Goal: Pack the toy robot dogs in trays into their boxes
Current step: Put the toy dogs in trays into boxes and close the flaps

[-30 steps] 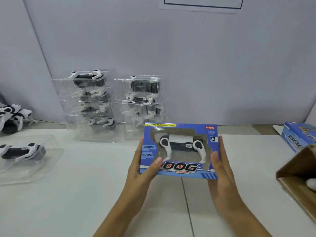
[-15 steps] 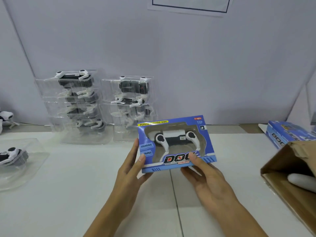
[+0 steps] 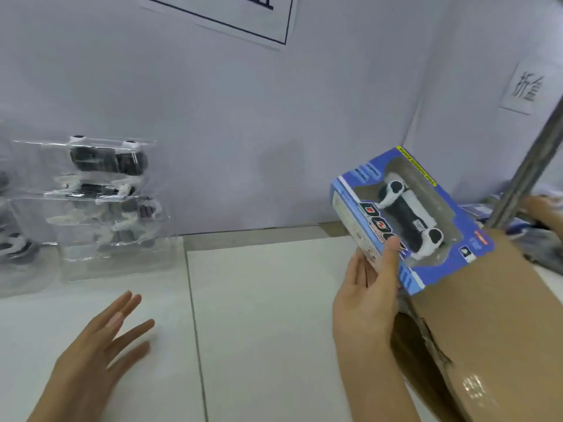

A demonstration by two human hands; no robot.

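My left hand (image 3: 100,339) has let go and hangs slack, while my right hand (image 3: 365,303) pinches the light, stiff boxed robot dog (image 3: 408,217) by its lower corner.

A white tabletop (image 3: 268,315) meets a pale grey wall (image 3: 213,117). A white paper sheet with a dark blue border (image 3: 243,19) hangs there. A brown cardboard carton (image 3: 487,330) stands at right.

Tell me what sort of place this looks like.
Probably a toy packing station: stacked clear trays of robot dogs against the wall, the right hand gripping a boxed dog over a brown shipping carton.
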